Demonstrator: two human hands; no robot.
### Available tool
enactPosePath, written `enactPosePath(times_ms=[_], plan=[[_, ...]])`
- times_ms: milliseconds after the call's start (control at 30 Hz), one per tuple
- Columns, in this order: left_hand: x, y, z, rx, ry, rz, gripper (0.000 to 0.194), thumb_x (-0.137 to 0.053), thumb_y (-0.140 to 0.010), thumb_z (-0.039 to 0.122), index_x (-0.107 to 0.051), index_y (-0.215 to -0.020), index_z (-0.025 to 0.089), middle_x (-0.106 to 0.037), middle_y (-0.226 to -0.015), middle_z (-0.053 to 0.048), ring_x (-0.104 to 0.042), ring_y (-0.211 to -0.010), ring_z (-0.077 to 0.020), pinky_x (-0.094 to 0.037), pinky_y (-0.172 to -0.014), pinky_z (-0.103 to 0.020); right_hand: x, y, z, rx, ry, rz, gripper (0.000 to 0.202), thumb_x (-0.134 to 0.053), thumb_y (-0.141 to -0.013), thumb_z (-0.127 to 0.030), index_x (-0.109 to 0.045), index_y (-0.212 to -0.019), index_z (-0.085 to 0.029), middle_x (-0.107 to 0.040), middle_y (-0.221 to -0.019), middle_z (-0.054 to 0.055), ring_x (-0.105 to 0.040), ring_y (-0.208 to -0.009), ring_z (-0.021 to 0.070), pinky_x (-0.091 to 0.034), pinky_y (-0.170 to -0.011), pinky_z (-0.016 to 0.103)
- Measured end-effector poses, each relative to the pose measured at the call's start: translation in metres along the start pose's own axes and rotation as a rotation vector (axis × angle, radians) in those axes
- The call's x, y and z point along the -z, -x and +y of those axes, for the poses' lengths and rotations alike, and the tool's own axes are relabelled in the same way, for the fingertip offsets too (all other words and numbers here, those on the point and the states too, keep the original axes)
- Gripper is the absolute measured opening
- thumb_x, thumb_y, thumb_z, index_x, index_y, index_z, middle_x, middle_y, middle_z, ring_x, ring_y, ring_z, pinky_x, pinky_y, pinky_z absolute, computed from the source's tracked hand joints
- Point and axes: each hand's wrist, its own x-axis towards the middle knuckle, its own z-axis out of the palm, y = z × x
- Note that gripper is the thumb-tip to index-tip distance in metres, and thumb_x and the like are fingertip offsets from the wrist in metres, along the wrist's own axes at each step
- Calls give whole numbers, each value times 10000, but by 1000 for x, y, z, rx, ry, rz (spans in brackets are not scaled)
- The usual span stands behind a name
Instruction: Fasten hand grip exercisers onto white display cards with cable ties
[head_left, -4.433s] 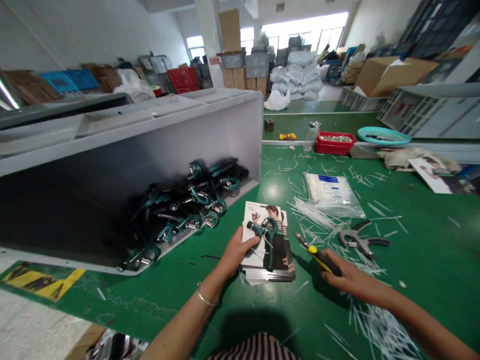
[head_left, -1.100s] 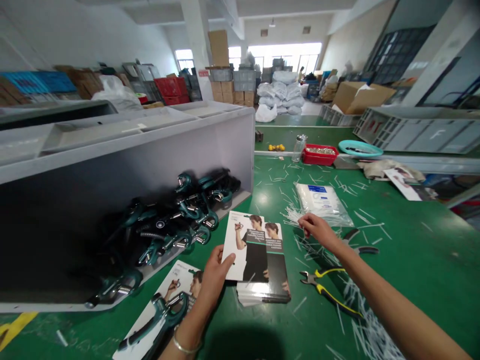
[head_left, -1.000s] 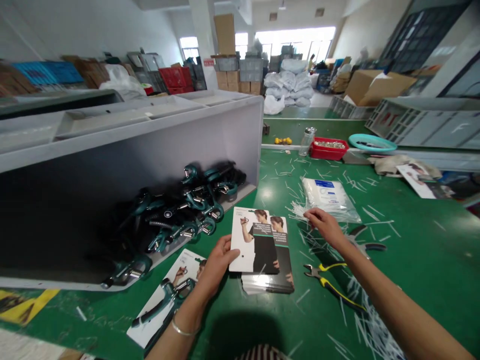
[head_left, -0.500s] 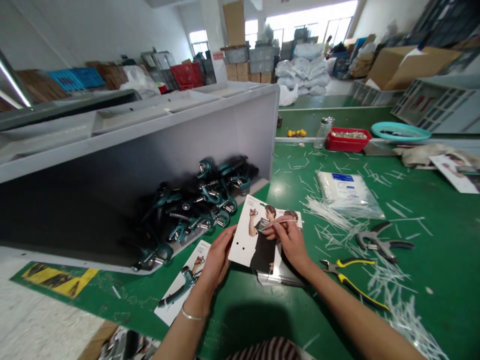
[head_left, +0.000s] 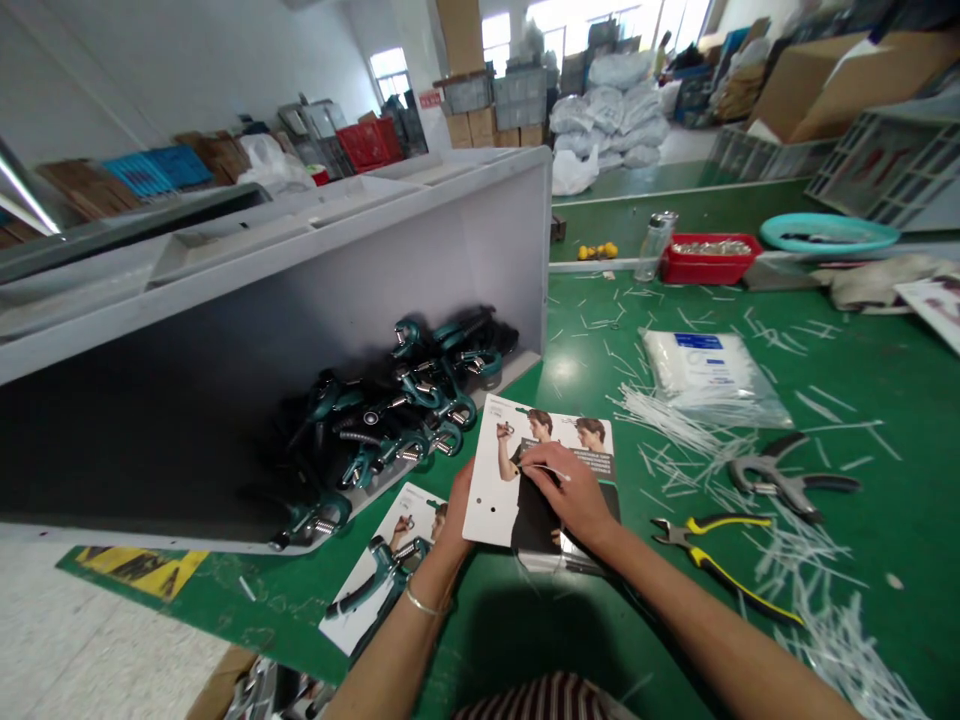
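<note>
My left hand (head_left: 452,515) grips a printed backing card (head_left: 489,485) at its left edge, fingers hidden behind it. The card is tilted above a stack of similar cards (head_left: 596,436). In my right hand (head_left: 576,497), a thin white cable tie (head_left: 559,473) is pinched between thumb and fingers, its end against the card near a small hole. Left of my left hand, a green-and-black hand grip strengthener (head_left: 384,572) lies on another card (head_left: 349,625). Many more strengtheners (head_left: 405,415) are heaped in a grey crate lying on its side.
The grey crate (head_left: 480,200) fills the left side. To the right lie yellow-black cutting pliers (head_left: 694,545), a grey-black strengthener (head_left: 784,480), loose cable ties (head_left: 675,425) and a bag of ties (head_left: 709,370). Farther back are a red tray (head_left: 709,262), a glass jar (head_left: 655,248) and a turquoise basin (head_left: 829,232).
My right hand has moved lower and closer over the card, with the cable tie's end now at the card's face. My left hand has slid further behind the card. The view has shifted slightly.
</note>
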Motion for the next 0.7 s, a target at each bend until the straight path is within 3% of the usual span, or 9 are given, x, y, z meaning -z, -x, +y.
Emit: enactPosePath(times_ms=[133, 200, 300, 367, 533, 700], plan=[[9, 6, 12, -198, -293, -46, 229, -751, -667, 213, -749, -895, 207, -723, -975, -117, -610, -1023, -316, -442, -975, -415, 2, -2, 2, 11, -45, -18, 164, -524, -973, -288, -680, -985, -238, -688, -1014, 44, -619, -996, 201, -475, -914, 362], [14, 12, 16, -234, -417, -96, 203, -712, -709, 202, -753, -908, 205, -712, -969, -127, -617, -1001, -314, -445, -971, -429, 3, -2, 2, -6, -62, -18, 165, -523, -973, -287, -681, -981, -239, -688, -1000, 42, -619, -985, 202, -472, -904, 360], [22, 21, 20, -204, -366, -305, 225, -685, -736, 191, -757, -947, 219, -703, -1043, -107, -638, -980, -288, -485, -931, -412, 4, -1, 1, -10, -78, -21, 175, -517, -976, -298, -683, -969, -242, -687, -996, 46, -617, -985, 209, -469, -906, 367], [24, 27, 20, -235, -337, -376, 249, -666, -760, 187, -756, -987, 236, -698, -1080, -91, -641, -988, -274, -499, -915, -400, 4, 0, 1, 0, -82, -27, 169, -525, -973, -293, -686, -968, -241, -683, -993, 47, -612, -985, 210, -468, -906, 367], [20, 32, 10, -373, -469, -214, 281, -562, -839, 162, -739, -1051, 218, -681, -1029, -99, -638, -912, -239, -514, -808, -352, 2, 1, 3, 12, -91, -33, 155, -529, -973, -271, -679, -994, -235, -671, -994, 42, -605, -981, 200, -456, -902, 353], [14, 32, 1, -431, -540, -231, 344, -567, -828, 128, -687, -1145, 188, -668, -1077, -108, -638, -951, -225, -517, -871, -359, 2, 2, 6, -9, -93, -26, 146, -524, -978, -287, -658, -973, -229, -671, -974, 40, -612, -951, 203, -448, -877, 345]])
